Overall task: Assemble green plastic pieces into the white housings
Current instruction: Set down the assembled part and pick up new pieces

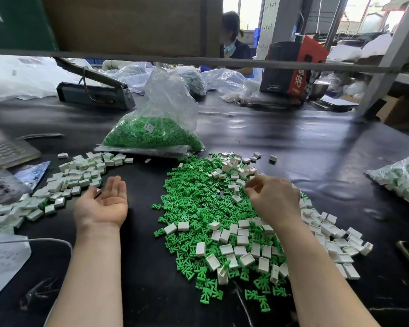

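Left grip (pixel 104 204) lies palm-up, fingers relaxed, on bare worktop (pixel 293 142); right grip (pixel 273 200) curls over uncounted green pieces (pixel 194 204), hold unclear.

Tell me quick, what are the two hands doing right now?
Left hand: open, palm up, holding nothing.
Right hand: fingers curled over the pile of green pieces; whether it pinches anything cannot be told.

The black, glossy tabletop (pixel 281 138) carries a loose heap of green plastic pieces (pixel 194 208), scattered open white rectangular housings (pixel 241 239), a left-side pile of assembled white housings (pixel 80 173), and a clear plastic bag of green pieces (pixel 156 131).
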Action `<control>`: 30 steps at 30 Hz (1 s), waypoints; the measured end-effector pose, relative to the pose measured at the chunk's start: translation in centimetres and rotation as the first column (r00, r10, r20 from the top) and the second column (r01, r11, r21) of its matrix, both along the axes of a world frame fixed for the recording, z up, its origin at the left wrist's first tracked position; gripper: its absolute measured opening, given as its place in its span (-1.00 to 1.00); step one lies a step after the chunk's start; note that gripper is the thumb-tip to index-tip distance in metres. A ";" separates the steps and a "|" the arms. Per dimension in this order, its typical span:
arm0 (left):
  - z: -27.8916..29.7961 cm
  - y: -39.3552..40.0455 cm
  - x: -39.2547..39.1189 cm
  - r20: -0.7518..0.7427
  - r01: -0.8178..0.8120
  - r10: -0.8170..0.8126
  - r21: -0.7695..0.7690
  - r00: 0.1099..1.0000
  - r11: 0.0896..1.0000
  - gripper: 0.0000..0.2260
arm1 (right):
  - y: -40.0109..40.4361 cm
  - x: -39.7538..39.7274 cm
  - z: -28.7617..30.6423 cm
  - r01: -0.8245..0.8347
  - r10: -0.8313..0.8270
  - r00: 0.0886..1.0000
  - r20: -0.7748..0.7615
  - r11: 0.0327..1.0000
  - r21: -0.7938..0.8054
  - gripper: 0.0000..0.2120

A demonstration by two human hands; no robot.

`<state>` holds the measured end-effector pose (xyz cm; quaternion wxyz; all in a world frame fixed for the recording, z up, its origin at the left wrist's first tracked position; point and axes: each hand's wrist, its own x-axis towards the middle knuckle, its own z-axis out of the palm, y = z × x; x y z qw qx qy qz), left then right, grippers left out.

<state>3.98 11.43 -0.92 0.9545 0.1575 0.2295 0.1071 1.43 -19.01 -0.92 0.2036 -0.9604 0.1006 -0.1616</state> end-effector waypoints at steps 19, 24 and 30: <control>0.6 -10.0 -1.9 -0.112 0.203 -0.494 0.970 0.862 0.133 -0.89 | 2.3 0.2 -1.1 -0.107 0.109 0.994 0.030 0.993 -0.052 -0.79; 0.3 -11.7 -2.1 -0.145 0.214 -0.529 0.974 0.837 0.073 -0.94 | 4.0 0.1 0.1 -0.364 0.316 0.920 0.232 0.910 0.201 -0.84; 0.3 -11.5 -2.1 -0.115 0.202 -0.480 0.970 0.870 0.134 -0.95 | 5.1 -0.1 0.0 -0.415 0.352 0.895 0.275 0.882 0.224 -0.81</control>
